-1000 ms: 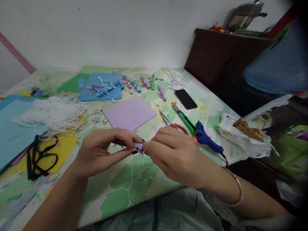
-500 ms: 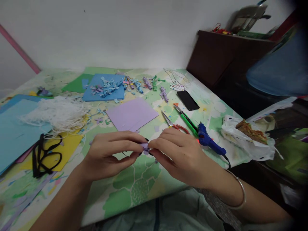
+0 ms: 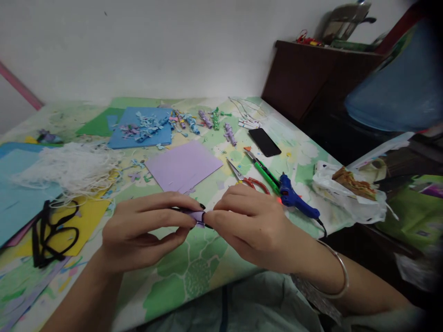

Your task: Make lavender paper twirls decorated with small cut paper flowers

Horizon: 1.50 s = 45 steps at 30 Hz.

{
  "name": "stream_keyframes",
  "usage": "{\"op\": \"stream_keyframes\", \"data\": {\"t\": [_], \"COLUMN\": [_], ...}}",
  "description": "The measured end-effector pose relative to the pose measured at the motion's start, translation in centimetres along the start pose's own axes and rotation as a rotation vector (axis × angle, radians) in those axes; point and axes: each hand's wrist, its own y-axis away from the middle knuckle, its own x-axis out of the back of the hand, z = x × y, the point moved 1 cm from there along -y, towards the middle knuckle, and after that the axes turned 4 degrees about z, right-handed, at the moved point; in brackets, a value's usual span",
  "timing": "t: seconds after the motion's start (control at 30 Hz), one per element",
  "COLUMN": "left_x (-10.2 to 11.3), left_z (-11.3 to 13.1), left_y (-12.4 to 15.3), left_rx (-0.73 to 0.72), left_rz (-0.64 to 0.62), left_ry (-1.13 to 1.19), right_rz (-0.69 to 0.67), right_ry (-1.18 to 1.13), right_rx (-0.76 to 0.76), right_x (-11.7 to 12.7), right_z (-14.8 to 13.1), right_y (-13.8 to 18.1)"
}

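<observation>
From here, several rolls look done at the back of the table. Above its near side, the left hand and right hand pinch a purple piece, apparently unfinished.

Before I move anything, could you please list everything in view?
Purple piece: one, purple, front centre
Purple sheet: one, purple, mid-table
Scissors: one pair, red-handled, right of purple sheet
Cutter: one, green-black, beside scissors
Glue gun: one, blue, right
Phone: one, black, beyond cutter
Rolls: several, purple, blue, green, back
Blue stack: one, blue, back left
White string: heap, white, left
Glasses: one, black, partly on yellow sheet
Food: one, brown, in white bag, right
Cabinet: one, dark brown, back right
Bracelet: one, silver, right wrist
Left hand: one, dark-nailed, holding purple piece
Right hand: one, holding same piece
</observation>
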Motion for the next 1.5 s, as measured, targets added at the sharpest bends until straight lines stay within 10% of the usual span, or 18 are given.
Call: {"op": "stream_keyframes", "data": {"t": [0.37, 1.13, 1.37, 1.5], "left_x": [-0.2, -0.3, -0.1, -0.1], "left_z": [-0.1, -0.8, -0.7, -0.8], "left_y": [0.2, 0.3, 0.0, 0.0], "left_rx": [0.03, 0.121, 0.109, 0.138], "left_rz": [0.02, 0.032, 0.083, 0.135], "left_ry": [0.076, 0.175, 0.147, 0.124], "right_rz": [-0.122, 0.115, 0.311, 0.15], "right_ry": [0.051, -0.153, -0.083, 0.259], "right_rx": [0.007, -0.213, -0.411, -0.715], "right_x": [0.6, 0.9, 1.2, -0.5], "right_z": [-0.4, -0.3, 1.6, 5.4], "right_y": [-0.5, 0.3, 2.1, 4.7]}}
